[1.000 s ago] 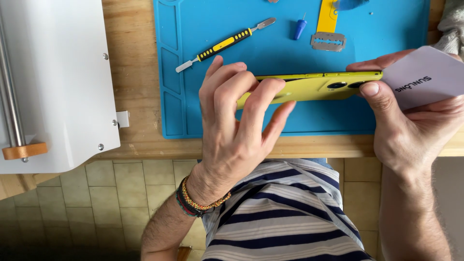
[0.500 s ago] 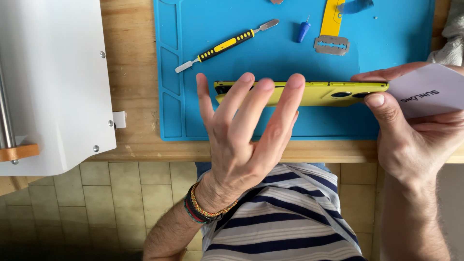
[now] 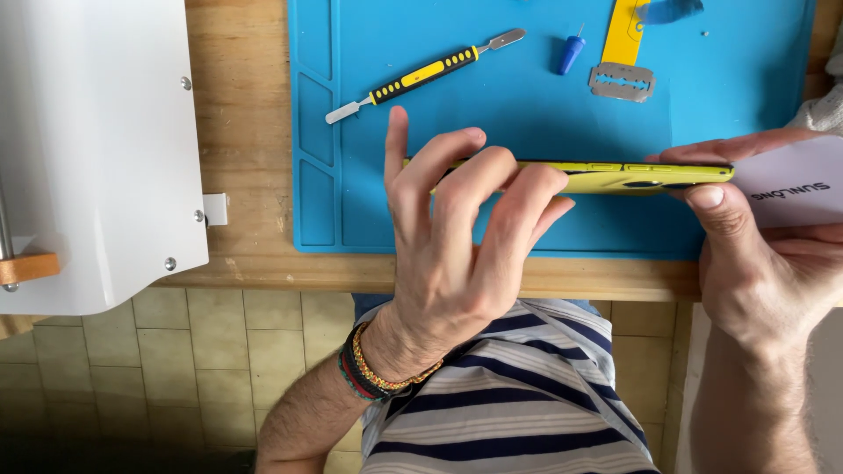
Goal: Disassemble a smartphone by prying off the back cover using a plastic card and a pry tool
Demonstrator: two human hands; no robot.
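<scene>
Head view: the left hand (image 3: 457, 237) grips one end of a yellow phone (image 3: 615, 175), held edge-on above the blue mat (image 3: 527, 114), its fingers (image 3: 518, 197) curled over the upper edge. The right hand (image 3: 755, 254) pinches the other end together with a white card (image 3: 790, 189), thumb pressed on the phone. Beyond the fingers lie a yellow-and-black pry tool (image 3: 426, 75), a razor blade (image 3: 622, 82) and a small blue bit (image 3: 571, 54) on the mat, which rests on the wooden desk (image 3: 246, 149).

A slim yellow phone (image 3: 615, 177) is being held edge-on and level above the near edge of the desk (image 3: 255, 132), its thin side with small buttons facing up. A pale plastic card (image 3: 790, 189) is meeting its right end.
</scene>
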